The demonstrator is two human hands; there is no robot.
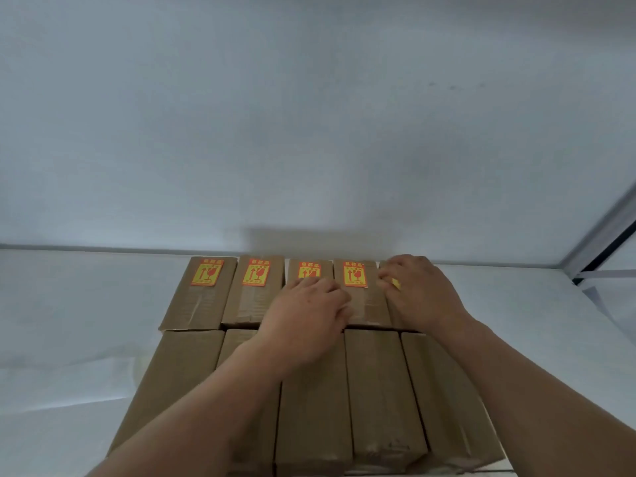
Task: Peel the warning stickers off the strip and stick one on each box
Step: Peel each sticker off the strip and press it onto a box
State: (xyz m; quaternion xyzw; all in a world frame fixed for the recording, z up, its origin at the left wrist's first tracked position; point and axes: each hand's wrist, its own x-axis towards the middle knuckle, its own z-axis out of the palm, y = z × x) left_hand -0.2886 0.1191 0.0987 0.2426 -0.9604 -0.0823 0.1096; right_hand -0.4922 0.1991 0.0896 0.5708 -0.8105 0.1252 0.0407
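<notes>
Head view: two rows of brown cardboard boxes point(378, 390) on a white bench point(86, 304), five in each row. Far row: warning stickers point(207, 273) on four boxes, the third partly under the left hand point(306, 318), laid flat, fingers point(339, 306) spread, gripping nothing visible. Right hand point(418, 290) flat on the fifth far box point(394, 315), fingers curled down over a yellow sticker point(395, 283), pressing it on; no pinch evident. Sticker strip not in view. Near row bare. Judged step: smoothing down the fifth sticker. Next: fetch the strip, peel another, start the near row.
</notes>
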